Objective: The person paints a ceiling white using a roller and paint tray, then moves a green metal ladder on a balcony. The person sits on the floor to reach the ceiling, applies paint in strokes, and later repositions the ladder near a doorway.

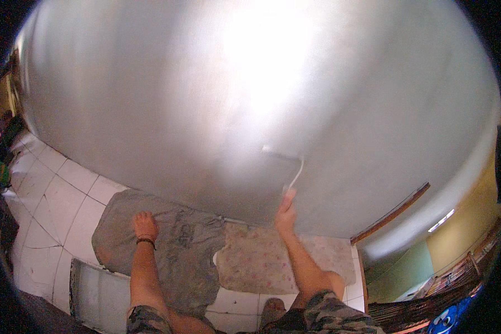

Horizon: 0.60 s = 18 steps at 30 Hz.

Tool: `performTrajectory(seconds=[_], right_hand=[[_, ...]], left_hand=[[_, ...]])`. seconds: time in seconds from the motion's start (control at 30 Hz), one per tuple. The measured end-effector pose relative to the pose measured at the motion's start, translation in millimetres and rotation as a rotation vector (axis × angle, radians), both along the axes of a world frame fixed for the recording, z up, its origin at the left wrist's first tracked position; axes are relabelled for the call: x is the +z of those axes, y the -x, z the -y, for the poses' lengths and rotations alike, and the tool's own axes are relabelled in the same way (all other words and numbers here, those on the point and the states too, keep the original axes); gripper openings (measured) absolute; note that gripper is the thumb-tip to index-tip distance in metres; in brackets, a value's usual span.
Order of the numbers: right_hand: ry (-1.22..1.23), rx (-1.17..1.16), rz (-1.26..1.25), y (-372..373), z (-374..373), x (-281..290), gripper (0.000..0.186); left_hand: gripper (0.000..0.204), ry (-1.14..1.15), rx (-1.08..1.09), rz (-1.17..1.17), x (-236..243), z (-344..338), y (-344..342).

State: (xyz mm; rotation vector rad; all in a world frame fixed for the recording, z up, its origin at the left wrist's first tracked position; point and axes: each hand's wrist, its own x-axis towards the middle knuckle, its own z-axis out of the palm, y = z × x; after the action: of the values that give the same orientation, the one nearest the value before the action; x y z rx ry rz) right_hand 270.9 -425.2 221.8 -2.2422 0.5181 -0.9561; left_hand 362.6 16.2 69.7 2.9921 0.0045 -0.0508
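Far left: white tiled floor (78, 209). Next, low down, rectangular grey tray (100, 295). Left hand (145, 224), dark bracelet (145, 240) at wrist, hangs over crumpled grey sheet (192, 245); nothing seen in it, finger spread cannot be told. Beside that, faded floral cloth (256, 259). Right of centre, paint roller (299, 172) up at grey wall (206, 145), handle closed in right hand (285, 214). Further right, brown wooden strip (392, 214) along wall's lower edge.
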Motion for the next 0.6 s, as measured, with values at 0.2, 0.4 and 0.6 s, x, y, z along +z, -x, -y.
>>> performTrajectory(seconds=[0.2, 0.4, 0.6], right_hand=[[0.154, 0.088, -0.01, -47, -65, 248, 0.07], [0.002, 0.182, 0.109, -83, -69, 197, 0.063], [0.06, 0.151, 0.19, -42, -99, 26, 0.06]], left_hand=[[0.035, -0.061, 0.061, 0.022, -45, -45, -14], [0.037, -0.078, -0.057, -0.019, -1, -5, -2], [0.042, -0.106, -0.114, 0.105, 2, -10, 5]])
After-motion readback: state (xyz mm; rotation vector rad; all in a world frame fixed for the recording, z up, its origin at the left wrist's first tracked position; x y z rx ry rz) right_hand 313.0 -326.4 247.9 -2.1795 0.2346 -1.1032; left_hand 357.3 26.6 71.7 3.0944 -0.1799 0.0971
